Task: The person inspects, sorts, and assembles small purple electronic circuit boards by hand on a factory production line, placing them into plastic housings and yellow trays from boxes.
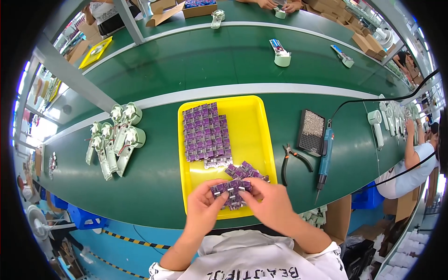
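Note:
Both my hands pinch a short strip of purple circuit boards (231, 187) over the near end of a yellow tray (254, 135). My left hand (204, 201) grips its left end, thumb on top. At the other end, my right hand (267, 198) closes thumb and fingers on the same strip. Loose purple boards (246, 171) lie in the tray just beyond and below my hands, partly hidden by them. Farther up the tray, on its left side, stacked purple board panels (201, 133) lie flat.
Right of the tray are pliers (295, 158), a black box of screws (311, 132) and a blue electric screwdriver (325, 156) with a cable. Pale green housings (116, 137) are heaped at left. A conveyor (210, 65) beyond carries assembled units (281, 53). Other people work across and at far right.

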The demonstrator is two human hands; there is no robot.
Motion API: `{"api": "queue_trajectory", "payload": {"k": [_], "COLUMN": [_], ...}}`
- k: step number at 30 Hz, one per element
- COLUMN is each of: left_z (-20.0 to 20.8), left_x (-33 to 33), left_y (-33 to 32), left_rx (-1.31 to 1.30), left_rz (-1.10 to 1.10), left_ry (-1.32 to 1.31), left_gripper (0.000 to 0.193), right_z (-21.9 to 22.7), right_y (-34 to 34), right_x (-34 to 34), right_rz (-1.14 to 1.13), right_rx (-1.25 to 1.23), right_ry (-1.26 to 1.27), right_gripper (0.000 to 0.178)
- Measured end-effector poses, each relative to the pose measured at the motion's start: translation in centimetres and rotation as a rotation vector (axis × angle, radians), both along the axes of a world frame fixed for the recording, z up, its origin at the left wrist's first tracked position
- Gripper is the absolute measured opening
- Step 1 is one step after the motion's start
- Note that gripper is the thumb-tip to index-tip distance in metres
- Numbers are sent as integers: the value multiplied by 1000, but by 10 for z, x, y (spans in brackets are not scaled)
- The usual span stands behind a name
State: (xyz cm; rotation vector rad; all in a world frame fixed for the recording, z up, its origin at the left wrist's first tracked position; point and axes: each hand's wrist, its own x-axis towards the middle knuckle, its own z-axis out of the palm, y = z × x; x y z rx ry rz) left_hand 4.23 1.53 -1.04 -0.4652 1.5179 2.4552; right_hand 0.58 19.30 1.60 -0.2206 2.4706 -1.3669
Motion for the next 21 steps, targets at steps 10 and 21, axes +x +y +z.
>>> {"api": "queue_trajectory", "payload": {"k": [10,21], "left_z": [0,4], "left_x": [0,-10], "left_y": [-20,4], "left_rx": [237,-71], "left_rz": [-61,-258], "left_ry": [-117,176], "left_gripper": [35,34], "right_z": [-15,0], "right_y": [38,19], "right_x": [-7,-18], "right_rz": [-84,155], "right_rx": [-655,-543], "right_ry": [-424,-292], "right_gripper": [29,41]}}
